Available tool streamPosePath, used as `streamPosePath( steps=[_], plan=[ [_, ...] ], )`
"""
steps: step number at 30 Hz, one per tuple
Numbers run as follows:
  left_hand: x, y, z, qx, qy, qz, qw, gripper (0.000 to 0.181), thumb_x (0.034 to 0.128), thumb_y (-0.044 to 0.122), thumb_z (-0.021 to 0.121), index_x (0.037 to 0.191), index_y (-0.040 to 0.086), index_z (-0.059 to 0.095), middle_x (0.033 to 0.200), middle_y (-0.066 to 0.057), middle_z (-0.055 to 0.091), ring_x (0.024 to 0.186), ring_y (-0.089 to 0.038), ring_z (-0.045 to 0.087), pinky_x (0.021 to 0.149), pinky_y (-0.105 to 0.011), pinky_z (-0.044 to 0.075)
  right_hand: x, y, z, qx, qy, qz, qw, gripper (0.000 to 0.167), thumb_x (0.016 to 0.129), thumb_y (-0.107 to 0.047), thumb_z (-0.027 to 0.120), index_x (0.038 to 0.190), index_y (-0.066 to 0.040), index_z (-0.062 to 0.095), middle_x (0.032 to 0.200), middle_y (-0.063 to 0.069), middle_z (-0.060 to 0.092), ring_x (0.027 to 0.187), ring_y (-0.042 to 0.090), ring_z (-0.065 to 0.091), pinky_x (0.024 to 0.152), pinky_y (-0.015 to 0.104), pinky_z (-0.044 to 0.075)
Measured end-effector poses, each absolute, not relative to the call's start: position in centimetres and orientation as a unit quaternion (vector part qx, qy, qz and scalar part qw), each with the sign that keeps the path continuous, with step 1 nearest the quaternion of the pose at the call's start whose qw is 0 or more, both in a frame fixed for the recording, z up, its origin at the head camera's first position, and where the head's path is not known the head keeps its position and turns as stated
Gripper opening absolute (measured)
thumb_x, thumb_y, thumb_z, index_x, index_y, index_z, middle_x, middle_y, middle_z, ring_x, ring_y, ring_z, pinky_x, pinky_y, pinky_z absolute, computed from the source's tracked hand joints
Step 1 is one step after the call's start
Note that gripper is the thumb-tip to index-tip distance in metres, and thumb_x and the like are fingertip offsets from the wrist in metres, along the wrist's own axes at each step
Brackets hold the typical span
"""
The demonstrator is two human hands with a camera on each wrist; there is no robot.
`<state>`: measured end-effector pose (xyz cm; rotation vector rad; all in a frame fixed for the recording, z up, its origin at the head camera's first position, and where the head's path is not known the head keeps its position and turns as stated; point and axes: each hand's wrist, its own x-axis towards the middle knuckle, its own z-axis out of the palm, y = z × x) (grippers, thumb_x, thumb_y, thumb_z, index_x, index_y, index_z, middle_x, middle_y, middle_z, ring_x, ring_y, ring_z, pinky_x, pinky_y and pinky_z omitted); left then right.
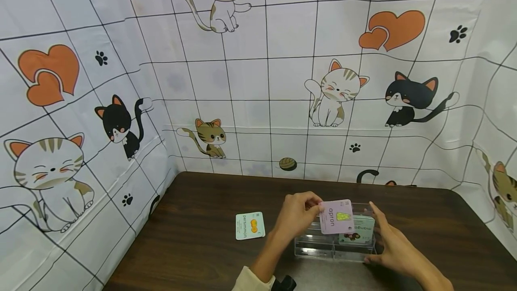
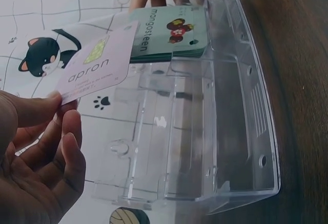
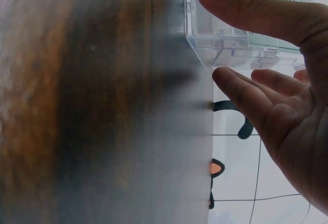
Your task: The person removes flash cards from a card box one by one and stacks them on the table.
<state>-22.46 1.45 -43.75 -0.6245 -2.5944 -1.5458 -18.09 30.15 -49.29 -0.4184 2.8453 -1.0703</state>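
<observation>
My left hand pinches a pink card reading "apron" between thumb and fingers, held above a clear plastic card holder. A stack of green cards leans in the holder's right compartment; its front card reads "mangosteen" in the left wrist view. The compartments beside this stack hold no cards in the left wrist view. At the holder's right end is my right hand, thumb across the front corner and fairly straight fingers along the side. Whether those fingers press on it, I cannot tell.
A pale green card reading "persimmon" lies on the dark wooden table, left of the holder. White sheeting with a grid, cats and hearts stands behind the table and at both sides.
</observation>
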Motion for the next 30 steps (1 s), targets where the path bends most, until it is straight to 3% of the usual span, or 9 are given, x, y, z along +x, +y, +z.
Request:
streamPosePath(
  steps=[23,30],
  plan=[
    [-22.8,-0.3,-43.5,-0.191,-0.836,-0.514,0.021,0.009,0.1017,0.013,0.074,0.107,0.008,0.080,0.094,-0.004,0.080,0.073,0.001,0.062,0.061,-0.018,0.049,-17.9,30.1,-49.4,-0.132,0.924,-0.356,0.033,0.158,0.063,-0.010,0.104,0.169,-0.007,-0.014,0.160,0.054,0.019,0.126,0.073,0.053,0.085,0.052,0.063],
    [-23.2,-1.2,-43.5,-0.192,-0.842,-0.503,0.043,0.009,0.1007,0.017,0.076,0.102,0.010,0.081,0.090,-0.001,0.081,0.073,0.003,0.064,0.063,-0.019,0.050,-18.1,30.3,-49.4,-0.134,0.922,-0.359,0.049,0.159,0.065,-0.013,0.103,0.169,-0.009,-0.018,0.160,0.055,0.017,0.128,0.074,0.050,0.085,0.053,0.063]
  ],
)
